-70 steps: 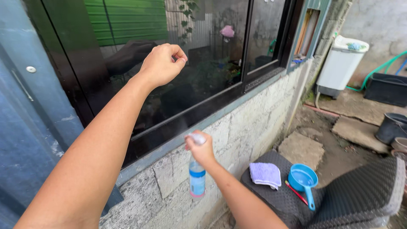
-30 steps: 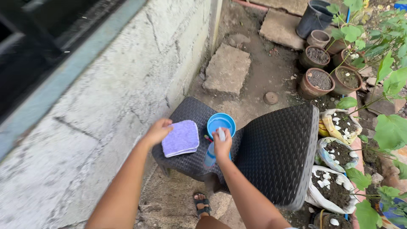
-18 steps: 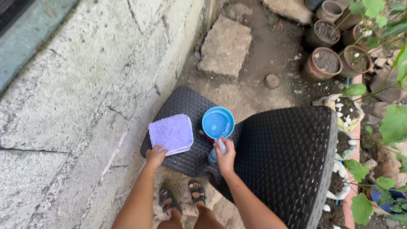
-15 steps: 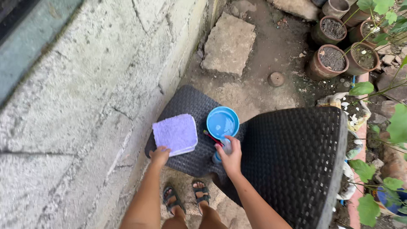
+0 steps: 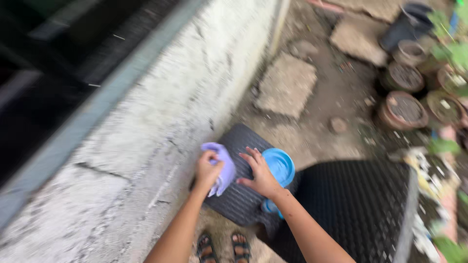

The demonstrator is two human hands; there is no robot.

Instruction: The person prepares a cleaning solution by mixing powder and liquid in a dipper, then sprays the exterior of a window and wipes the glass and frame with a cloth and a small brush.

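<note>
The left hand (image 5: pixel 208 170) is closed around a lilac cloth (image 5: pixel 223 165), bunching it in the fist so that a fold sticks out above the knuckles and the rest hangs down past the thumb, lifted just clear of the chair seat (image 5: pixel 241 199). The right hand (image 5: pixel 260 173) is held flat with fingers spread and grips nothing; it hovers over the seat between the cloth and the blue dipper (image 5: pixel 280 166), its fingertips close to the cloth's hanging edge. Just under the right wrist a bit of pale blue shows, likely the spray bottle (image 5: pixel 269 207) lying or standing on the seat, though blur makes that hard to settle. To do this pick-up well, it looks wise to gather the cloth fully into the left palm so no corner trails against the rough block wall (image 5: pixel 146 131) close beside it, and to let the free right hand help fold the loose end in rather than brush the dipper, which sits near enough to be knocked. The black woven chair stands against the wall below the dark window (image 5: pixel 53 63); sandalled feet (image 5: pixel 224 246) show beneath the arms, and clay pots (image 5: pixel 402 109) of soil stand well apart on the ground to the right.
</note>
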